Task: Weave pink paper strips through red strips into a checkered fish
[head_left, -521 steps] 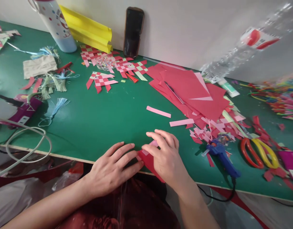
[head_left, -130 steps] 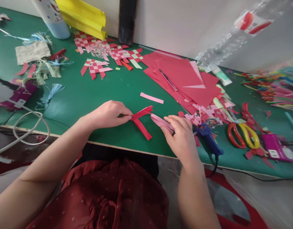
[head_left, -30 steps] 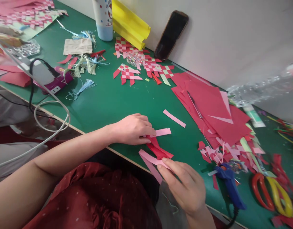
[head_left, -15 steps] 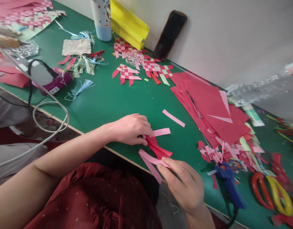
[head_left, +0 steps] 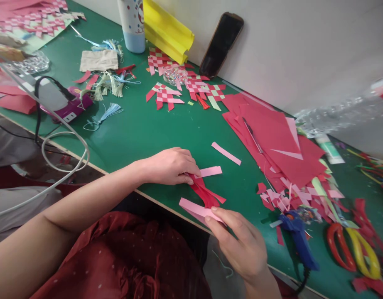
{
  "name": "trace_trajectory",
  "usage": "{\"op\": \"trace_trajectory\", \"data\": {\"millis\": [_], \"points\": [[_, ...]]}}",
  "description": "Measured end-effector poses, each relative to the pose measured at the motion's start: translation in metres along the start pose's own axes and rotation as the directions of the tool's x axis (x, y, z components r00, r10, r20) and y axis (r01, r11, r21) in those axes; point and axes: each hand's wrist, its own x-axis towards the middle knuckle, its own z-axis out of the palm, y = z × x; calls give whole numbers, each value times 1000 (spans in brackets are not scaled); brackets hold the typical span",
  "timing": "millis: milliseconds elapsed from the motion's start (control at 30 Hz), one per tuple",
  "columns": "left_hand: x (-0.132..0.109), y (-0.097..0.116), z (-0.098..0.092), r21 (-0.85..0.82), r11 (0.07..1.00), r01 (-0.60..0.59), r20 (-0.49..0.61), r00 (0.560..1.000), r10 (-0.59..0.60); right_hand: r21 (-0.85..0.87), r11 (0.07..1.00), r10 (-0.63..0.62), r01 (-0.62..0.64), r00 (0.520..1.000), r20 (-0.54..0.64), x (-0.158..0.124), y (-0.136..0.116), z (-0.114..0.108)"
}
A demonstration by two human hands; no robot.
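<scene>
- Strips of red paper (head_left: pixel 203 192) lie near the front edge of the green table (head_left: pixel 148 128). The left hand (head_left: pixel 174 166) pinches one end, with a short pink strip (head_left: pixel 212 171) poking out past its fingers, likely so nothing slides apart.
- Thumb and finger of the right hand (head_left: pixel 241 241) squeeze one end of a folded pink strip (head_left: pixel 193 207) over the front edge, maybe so the fold stays free. I can't tell if that hand touches the red ends.
- A loose pink strip (head_left: pixel 226 153) lies farther from the front edge.
- Toward the right end, paper scraps (head_left: pixel 280 199), a blue glue gun (head_left: pixel 303 247) and scissors (head_left: pixel 359 254) crowd the right hand's side.
- Red sheets (head_left: pixel 269 126) and woven paper shapes (head_left: pixel 168 95) sit toward the back edge, out of the way.
</scene>
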Motion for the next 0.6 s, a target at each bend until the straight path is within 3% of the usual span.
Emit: {"op": "trace_trajectory", "data": {"millis": [300, 600], "points": [[0, 0, 4, 11, 1000, 7, -33, 999, -7, 113, 993, 42, -36, 998, -50, 6, -7, -3], [-1, -1, 6, 26, 1000, 5, -50, 999, -4, 243, 950, 223, -196, 971, -88, 1, -5, -12]]}}
